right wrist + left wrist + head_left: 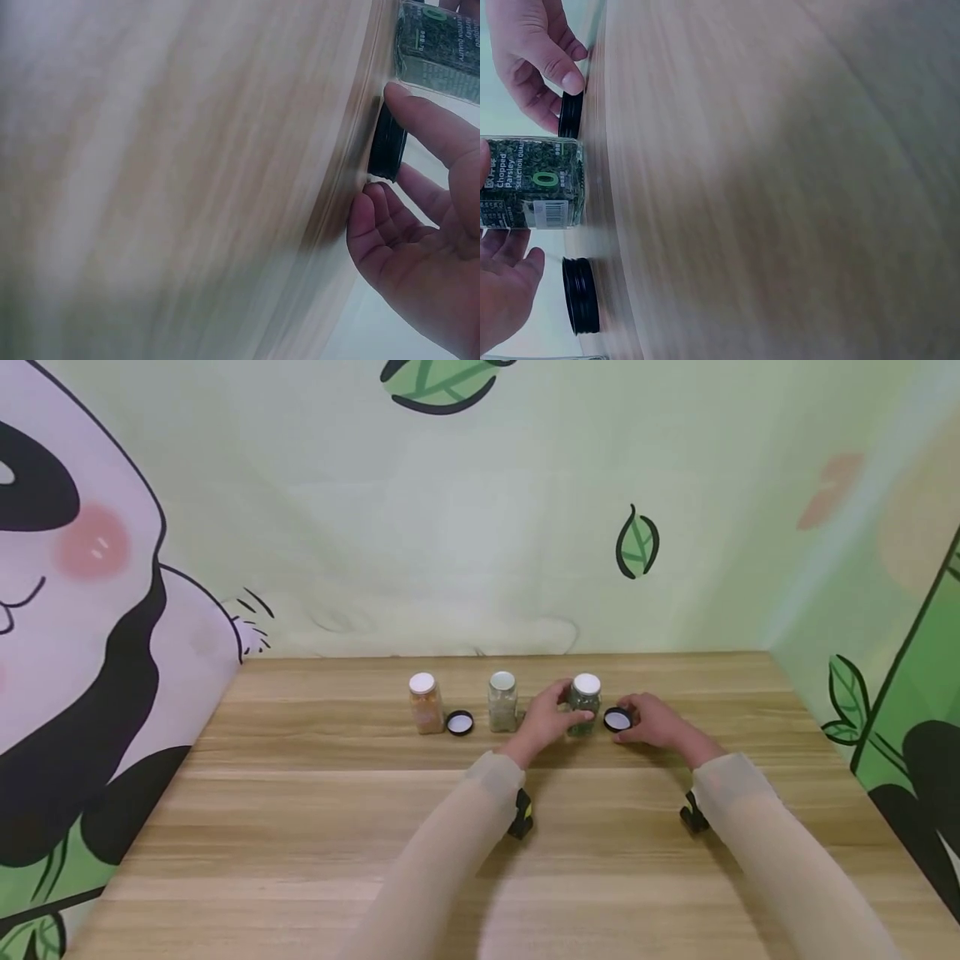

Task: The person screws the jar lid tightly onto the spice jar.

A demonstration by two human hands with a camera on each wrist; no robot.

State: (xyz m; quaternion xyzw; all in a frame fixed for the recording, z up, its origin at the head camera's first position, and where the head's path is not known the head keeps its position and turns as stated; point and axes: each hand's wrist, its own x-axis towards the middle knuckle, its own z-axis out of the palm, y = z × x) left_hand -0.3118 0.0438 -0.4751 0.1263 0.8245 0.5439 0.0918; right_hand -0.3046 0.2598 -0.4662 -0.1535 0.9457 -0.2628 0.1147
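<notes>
My left hand (550, 718) grips a glass jar of chopped parsley (536, 184), thumb on one side and fingers on the other. The jar stands upright on the table and has a white top (587, 684). Just to its right, my right hand (654, 720) pinches a black lid (618, 720) at its edge, between thumb and fingers. The lid lies low at the tabletop with its white inside facing up. In the left wrist view another black lid (581, 296) sits on the jar's other side, mostly hidden by my left hand in the head view.
Left of the parsley stand a jar with pale contents (502, 703) and a jar with orange contents (427, 704), both white-topped. Between them lies a black lid (460, 722). The wooden table (300, 827) meets a printed green backdrop (480, 568) behind the jars.
</notes>
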